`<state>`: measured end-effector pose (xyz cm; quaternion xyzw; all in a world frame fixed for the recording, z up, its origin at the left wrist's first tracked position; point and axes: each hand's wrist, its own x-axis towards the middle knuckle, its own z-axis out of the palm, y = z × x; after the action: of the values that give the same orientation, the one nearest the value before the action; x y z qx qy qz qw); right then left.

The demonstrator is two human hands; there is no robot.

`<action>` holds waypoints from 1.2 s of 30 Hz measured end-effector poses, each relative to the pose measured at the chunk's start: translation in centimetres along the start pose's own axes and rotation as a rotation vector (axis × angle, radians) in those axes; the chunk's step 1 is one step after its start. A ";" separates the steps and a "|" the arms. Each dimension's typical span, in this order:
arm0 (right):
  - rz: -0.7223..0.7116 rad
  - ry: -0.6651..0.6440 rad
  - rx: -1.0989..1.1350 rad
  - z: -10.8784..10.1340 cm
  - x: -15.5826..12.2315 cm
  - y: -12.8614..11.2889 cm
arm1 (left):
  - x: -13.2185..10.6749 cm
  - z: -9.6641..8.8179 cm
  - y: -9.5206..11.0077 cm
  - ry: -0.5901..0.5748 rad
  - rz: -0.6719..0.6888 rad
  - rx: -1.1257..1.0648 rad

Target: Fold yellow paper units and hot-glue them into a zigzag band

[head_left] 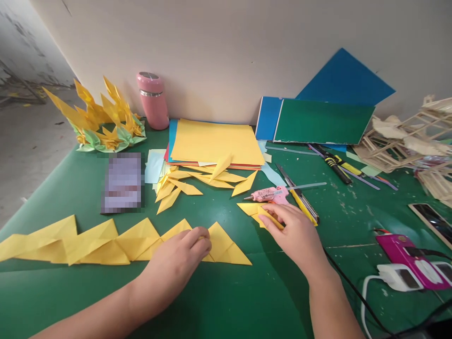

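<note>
A long strip of overlapping yellow folded-paper triangles [140, 235] lies across the near left of the green table. My left hand [181, 256] rests over its right part, fingers curled down and closed on the paper; the fingertips are hidden. Between the thumb and fingers of my right hand [291, 230] is a separate yellow folded paper piece [251, 208], just right of the strip's end. Directly behind that piece lies a pink glue gun [265, 194] with a glue stick in it. A yellow utility knife [303, 207] with its blade out is beside it.
Several folded yellow paper leaves [183, 186] lie before a stack of coloured paper [215, 141]. A paper crown [109, 127] and a pink flask [154, 101] stand at the back left. A magenta power strip [409, 254] with cables is at right, near a phone [432, 221].
</note>
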<state>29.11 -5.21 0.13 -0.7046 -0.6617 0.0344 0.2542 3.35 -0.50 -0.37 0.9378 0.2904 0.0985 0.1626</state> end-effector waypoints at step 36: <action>0.021 -0.349 0.434 -0.2 -0.6 -2.4 | -0.1 -0.3 -0.2 0.100 0.015 0.110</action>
<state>26.94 -5.87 1.05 -0.6240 -0.6651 0.2987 0.2810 3.12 -0.32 -0.15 0.9413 0.2963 0.1305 0.0953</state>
